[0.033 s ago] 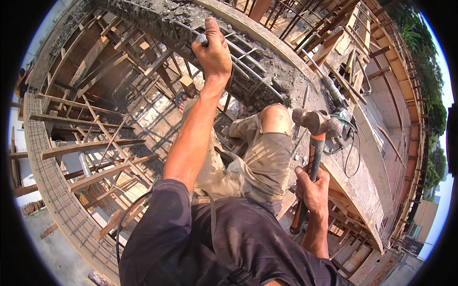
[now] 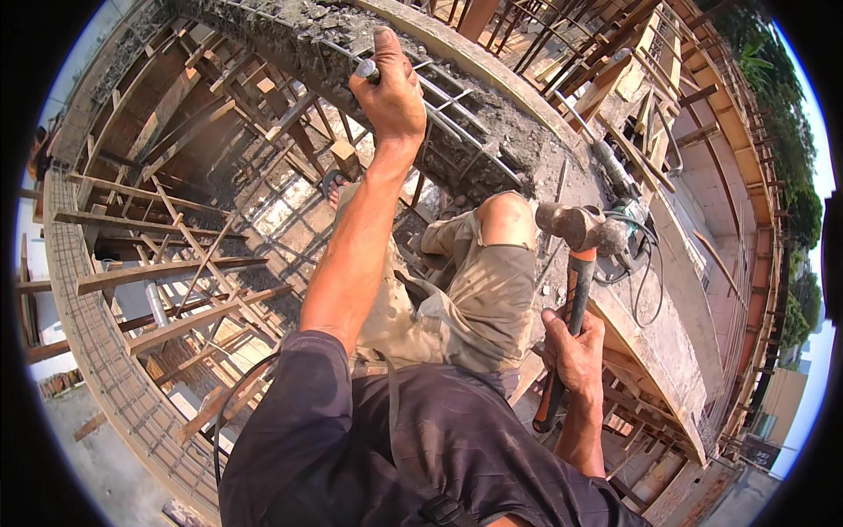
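My left hand [image 2: 392, 98] is closed around a steel chisel [image 2: 366, 70], thumb pointing up. Only the chisel's blunt round end shows; my fist hides the rest. Just beyond that fist runs a broken concrete beam [image 2: 329, 28] with bare rebar [image 2: 457, 107] along it. Lower on the right, my right hand [image 2: 575, 350] grips a hammer [image 2: 579, 290] by its black and orange handle. The heavy, worn metal head is upright above the hand, to the right of my bent knee.
A power tool [image 2: 634, 230] with a looped cable rests on the concrete ledge [image 2: 672, 347] at right. To the left, timber props [image 2: 171, 274] cross a deep opening below. Curved rebar mesh [image 2: 118, 369] lines the left side. Planks [image 2: 641, 79] are stacked at far right.
My left hand and the chisel have shifted very slightly up and left. The hammer head has moved a touch left; both grips are the same.
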Demonstrator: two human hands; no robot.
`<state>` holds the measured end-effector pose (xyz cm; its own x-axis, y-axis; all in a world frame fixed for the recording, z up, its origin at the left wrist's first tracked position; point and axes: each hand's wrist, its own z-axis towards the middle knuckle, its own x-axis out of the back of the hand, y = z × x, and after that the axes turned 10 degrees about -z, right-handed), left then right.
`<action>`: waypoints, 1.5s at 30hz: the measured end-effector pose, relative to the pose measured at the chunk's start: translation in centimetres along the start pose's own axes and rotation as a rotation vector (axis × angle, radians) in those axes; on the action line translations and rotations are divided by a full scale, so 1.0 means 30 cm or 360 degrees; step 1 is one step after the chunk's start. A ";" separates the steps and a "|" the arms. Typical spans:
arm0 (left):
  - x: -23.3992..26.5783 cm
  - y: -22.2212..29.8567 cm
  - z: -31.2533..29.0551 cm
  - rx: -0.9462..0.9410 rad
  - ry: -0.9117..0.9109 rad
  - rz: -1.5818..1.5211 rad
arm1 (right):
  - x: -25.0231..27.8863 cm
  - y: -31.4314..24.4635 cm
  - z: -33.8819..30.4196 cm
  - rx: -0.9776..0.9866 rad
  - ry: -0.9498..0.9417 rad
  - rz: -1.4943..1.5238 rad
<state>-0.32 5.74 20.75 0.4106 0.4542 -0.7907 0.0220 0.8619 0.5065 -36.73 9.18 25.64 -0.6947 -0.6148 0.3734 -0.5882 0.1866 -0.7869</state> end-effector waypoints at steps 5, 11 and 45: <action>-0.173 0.079 -0.007 -0.0131 -0.0067 0.0132 | 0.010 0.019 -0.018 0.0003 0.0013 0.0021; -0.391 0.022 -0.077 -0.0460 -0.0410 0.0256 | 0.025 -0.014 -0.048 0.0050 0.0093 0.0130; -0.559 -0.427 -0.243 0.0293 -0.1298 0.1257 | 0.250 -0.379 -0.076 0.0821 0.0927 0.0373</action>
<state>-14.13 -11.28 25.01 0.8355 0.5142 0.1938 -0.3989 0.3250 0.8575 -36.19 4.18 38.53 -0.9636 -0.0796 0.2550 -0.2348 -0.2030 -0.9506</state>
